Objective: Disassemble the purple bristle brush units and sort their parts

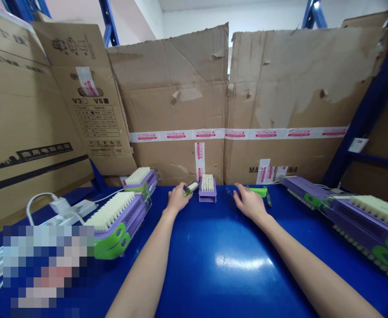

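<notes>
My left hand (177,198) rests far out on the blue table (210,265), fingers curled round a small white and green cylinder (192,187). Just right of it stands a small purple brush block (207,188) with cream bristles facing up. My right hand (249,202) lies on the table right of that block, fingers bent over a small clear piece (229,191) that is hard to make out. A green part (258,191) and a dark pen (268,200) lie just beyond the right hand.
Long purple and green brush units lie on the left (121,216) and on the right (363,218). A white power strip with cables (68,207) sits at the left. Torn cardboard sheets (230,101) wall off the back. Blue rack posts (369,110) stand at the right.
</notes>
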Demonstrator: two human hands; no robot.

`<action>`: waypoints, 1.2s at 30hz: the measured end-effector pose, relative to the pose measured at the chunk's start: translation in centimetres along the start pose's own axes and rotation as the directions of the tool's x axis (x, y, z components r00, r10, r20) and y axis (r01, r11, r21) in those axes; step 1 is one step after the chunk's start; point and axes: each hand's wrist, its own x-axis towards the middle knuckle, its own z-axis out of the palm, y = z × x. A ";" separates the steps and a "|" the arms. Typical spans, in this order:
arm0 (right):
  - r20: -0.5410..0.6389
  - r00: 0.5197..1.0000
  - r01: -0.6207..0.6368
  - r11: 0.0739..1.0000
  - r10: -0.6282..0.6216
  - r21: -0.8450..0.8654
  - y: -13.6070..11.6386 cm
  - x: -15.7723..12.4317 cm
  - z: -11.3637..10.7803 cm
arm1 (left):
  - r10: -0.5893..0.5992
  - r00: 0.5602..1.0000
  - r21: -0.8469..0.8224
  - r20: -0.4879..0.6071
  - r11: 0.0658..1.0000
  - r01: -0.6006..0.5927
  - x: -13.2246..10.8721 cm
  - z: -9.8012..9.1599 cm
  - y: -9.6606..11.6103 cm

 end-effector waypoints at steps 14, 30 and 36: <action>0.004 1.000 -0.006 1.000 0.006 -0.004 0.0 0.0 -0.1 | 0.068 0.998 0.081 0.016 0.994 -0.069 -0.1 -0.1 -0.3; -0.017 1.000 -0.002 1.000 0.002 0.011 0.1 0.0 -0.1 | 0.039 0.980 0.208 -0.197 0.978 0.003 -1.2 -1.2 2.4; -0.012 1.000 -0.001 1.000 0.001 -0.004 0.0 0.0 -0.1 | 0.207 0.971 0.230 -0.121 0.957 -0.176 -1.0 -0.5 2.7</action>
